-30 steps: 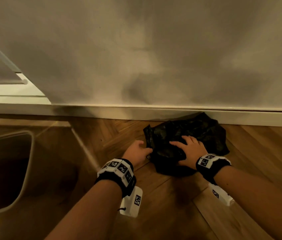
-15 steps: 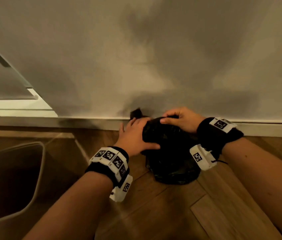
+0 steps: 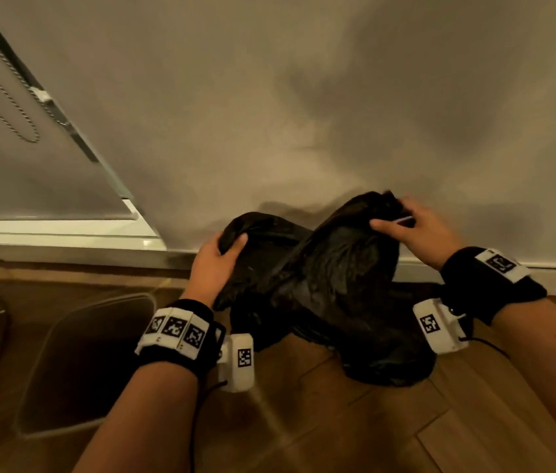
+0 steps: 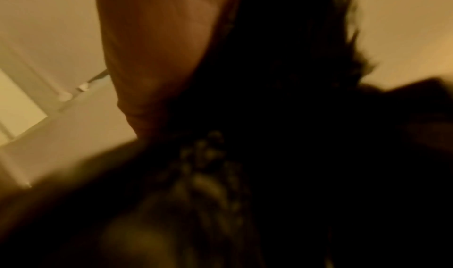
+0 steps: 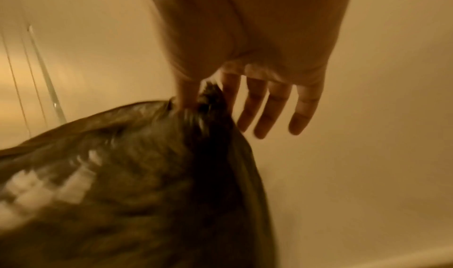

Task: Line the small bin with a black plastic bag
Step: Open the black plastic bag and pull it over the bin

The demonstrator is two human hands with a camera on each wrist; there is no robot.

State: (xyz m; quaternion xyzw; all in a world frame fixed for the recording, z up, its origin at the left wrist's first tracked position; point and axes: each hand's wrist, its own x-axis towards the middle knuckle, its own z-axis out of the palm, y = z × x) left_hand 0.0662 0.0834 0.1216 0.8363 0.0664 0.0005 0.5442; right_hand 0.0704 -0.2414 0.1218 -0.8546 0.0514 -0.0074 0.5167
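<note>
Wood floor [image 3: 389, 431]; bin [image 3: 75, 367] left; both hands hold black bag [image 3: 331, 285].

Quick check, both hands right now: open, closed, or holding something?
Left hand: grips one bunched edge of the black bag.
Right hand: pinches the bag's other edge between thumb and forefinger, other fingers straight.

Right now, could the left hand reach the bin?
Probably yes. The small bin stands open just beside the left hand, with nothing between them, but that hand is busy gripping the black plastic bag.
</note>
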